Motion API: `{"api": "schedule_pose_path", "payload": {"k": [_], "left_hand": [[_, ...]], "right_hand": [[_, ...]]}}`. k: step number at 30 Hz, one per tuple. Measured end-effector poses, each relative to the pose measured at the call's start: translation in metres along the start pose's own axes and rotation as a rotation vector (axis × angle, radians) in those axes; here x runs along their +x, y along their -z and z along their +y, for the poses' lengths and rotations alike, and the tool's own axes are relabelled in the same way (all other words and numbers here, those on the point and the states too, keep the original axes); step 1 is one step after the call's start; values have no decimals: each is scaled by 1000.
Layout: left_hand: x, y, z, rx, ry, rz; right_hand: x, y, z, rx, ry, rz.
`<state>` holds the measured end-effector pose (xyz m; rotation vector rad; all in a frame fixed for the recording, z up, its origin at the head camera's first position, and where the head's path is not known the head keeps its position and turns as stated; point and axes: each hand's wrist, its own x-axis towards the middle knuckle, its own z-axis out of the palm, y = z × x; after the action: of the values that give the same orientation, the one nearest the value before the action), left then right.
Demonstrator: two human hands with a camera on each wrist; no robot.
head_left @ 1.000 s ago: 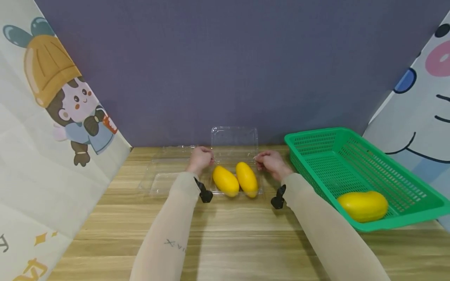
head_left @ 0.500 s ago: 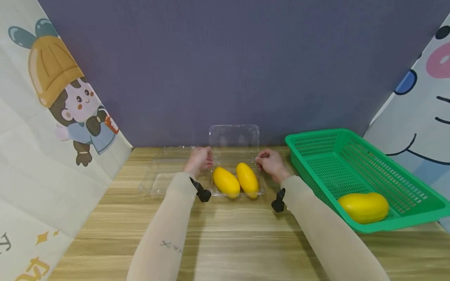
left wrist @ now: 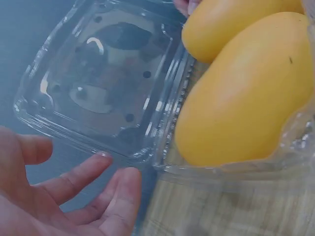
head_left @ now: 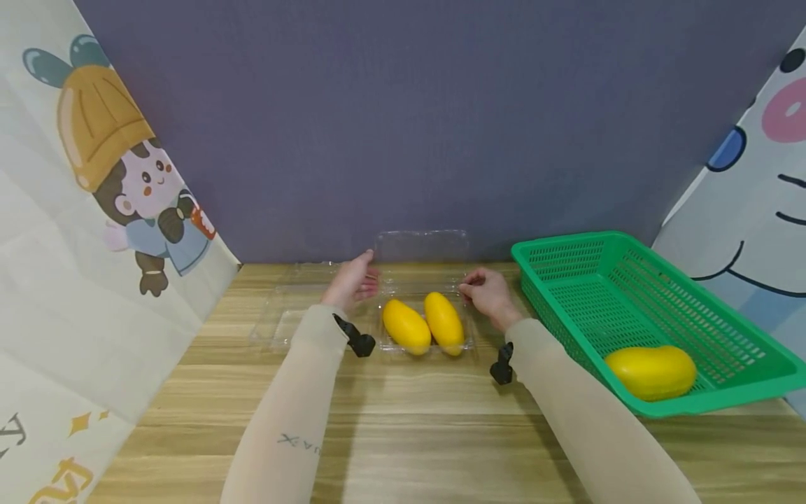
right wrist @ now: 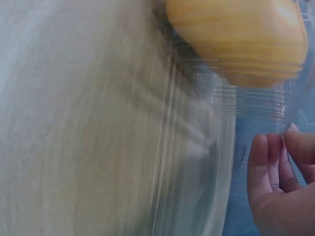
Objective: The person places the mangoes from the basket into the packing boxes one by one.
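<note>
A clear plastic clamshell box [head_left: 471, 344] stands on the table with its lid [left wrist: 108, 73] raised at the back. Inside lie two yellow mangoes [head_left: 406, 327], [left wrist: 246, 93], side by side. At the box's back left corner is my left hand [head_left: 354, 281], its fingers spread and nearly straight, fingertips right by the lid's edge in the left wrist view. My right hand [head_left: 488, 294] pinches the box's edge at the back right corner between thumb and fingers, near the hinge. The right wrist view shows the thumb [right wrist: 300, 145] meeting the fingers at the thin plastic.
To the right stands a green plastic basket [head_left: 567, 336] with one more mango [head_left: 651, 371] in it. Another clear clamshell [head_left: 277, 329] lies unfolded on the left, partly behind my left arm. A grey-blue wall [head_left: 415, 126] rises behind the wooden table [head_left: 428, 434].
My left hand has let go of the lid's left edge, opened its fingers and shifted slightly left. The lid now leans further back. The right hand stays at its corner.
</note>
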<state>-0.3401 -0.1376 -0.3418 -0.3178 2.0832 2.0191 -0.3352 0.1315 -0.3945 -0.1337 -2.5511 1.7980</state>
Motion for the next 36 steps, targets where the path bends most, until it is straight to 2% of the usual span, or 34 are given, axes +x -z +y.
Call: {"api": "schedule_pose_path", "payload": {"k": [11,14,18,22,26,30,36], "left_hand": [[-7,8,5,-90,62,-73],[-7,10,5,-140,54,-97],[-5,12,4,-170,37,-123],[-6,16,2,-139,17,-143],[-11,20,-1,-77,15,-154],[-16,21,-4,6,11,-165],[-25,19,-11,124,-74,-186]], "right_hand": [[-5,3,0,-76,10,2],[-7,5,-5,-91,8,4],[-8,9,-17,-51,-4,12],[-9,15,-29,95,-68,-2],[-13,22,-36,233,-157,-62],[-19,27,-35,275,-198,-118],[-29,28,-30,235,-169,-141]]}}
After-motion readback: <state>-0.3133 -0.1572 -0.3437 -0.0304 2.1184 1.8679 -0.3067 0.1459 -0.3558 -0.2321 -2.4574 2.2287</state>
